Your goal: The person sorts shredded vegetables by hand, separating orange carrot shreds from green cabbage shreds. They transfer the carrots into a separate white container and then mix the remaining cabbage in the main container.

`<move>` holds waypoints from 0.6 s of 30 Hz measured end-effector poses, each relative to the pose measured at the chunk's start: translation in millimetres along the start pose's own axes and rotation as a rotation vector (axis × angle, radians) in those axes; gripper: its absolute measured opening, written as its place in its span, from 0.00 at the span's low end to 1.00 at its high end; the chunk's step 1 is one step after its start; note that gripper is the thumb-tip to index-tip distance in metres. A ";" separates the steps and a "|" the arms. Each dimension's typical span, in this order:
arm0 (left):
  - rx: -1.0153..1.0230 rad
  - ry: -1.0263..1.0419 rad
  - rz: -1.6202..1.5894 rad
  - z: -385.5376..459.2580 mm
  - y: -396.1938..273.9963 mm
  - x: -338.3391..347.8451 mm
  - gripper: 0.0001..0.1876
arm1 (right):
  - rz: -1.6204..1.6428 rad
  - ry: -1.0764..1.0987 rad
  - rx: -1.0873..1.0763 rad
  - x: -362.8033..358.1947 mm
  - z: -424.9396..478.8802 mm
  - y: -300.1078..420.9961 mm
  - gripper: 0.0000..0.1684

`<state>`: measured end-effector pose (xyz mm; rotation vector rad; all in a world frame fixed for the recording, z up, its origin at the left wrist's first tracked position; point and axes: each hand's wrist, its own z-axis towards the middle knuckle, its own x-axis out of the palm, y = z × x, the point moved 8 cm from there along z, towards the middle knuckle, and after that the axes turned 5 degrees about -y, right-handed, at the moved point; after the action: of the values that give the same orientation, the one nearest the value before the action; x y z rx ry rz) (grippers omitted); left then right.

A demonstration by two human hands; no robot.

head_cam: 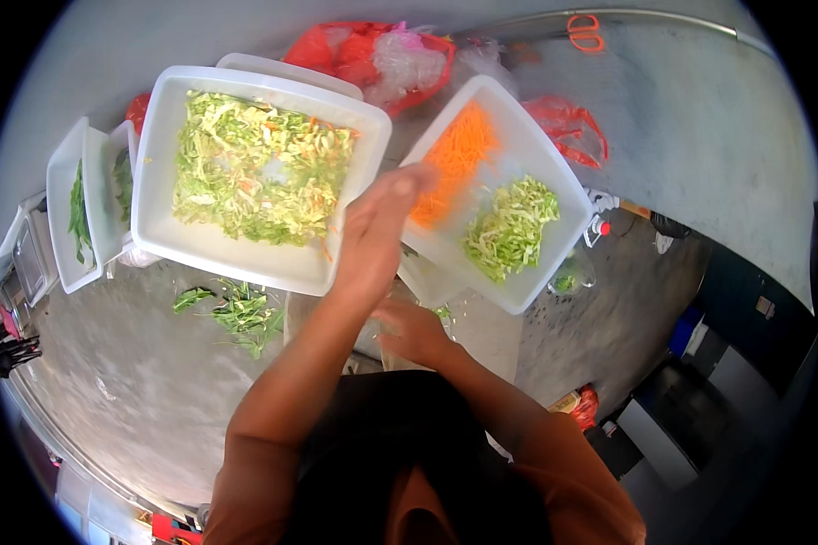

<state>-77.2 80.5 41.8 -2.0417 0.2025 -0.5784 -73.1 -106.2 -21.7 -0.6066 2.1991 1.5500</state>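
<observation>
My left hand (380, 221) is motion-blurred between two white plastic tubs, its fingertips over the shredded carrot; whether it holds anything is unclear. The left tub (151, 160) holds shredded lettuce (245, 150) mixed with bits of carrot. In the right tub (562, 163), shredded carrot (465, 139) lies on the left and a separate heap of shredded lettuce (517, 228) on the right. Lower down, close to my body, is my right hand (414, 332), bent at the wrist and partly blurred, its fingers pointing left below my left wrist. Its grasp cannot be made out.
Smaller white tubs (99, 197) with green leaves stand tilted at the far left. Cut leaves (245, 313) lie on the grey floor below the large left tub. Red and clear plastic bags (409, 65) are behind the tubs; orange-handled scissors (585, 34) hang near the wall.
</observation>
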 end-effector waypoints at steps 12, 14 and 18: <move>-0.360 -0.176 -0.678 -56.2 49.7 -65.9 0.21 | 0.480 0.051 0.454 -17.6 20.5 -8.8 0.04; -0.340 -0.215 -0.668 -91.2 49.9 -119.5 0.18 | 0.418 0.094 0.372 -11.3 26.7 6.1 0.03; -0.381 -0.348 -0.295 -184.7 94.2 -273.5 0.16 | 0.532 0.151 0.133 2.5 67.9 58.1 0.06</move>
<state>-396.0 -9.8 -47.7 -2.5277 -0.2158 -0.3688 -102.9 -25.0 0.7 -0.0958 2.7070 1.6158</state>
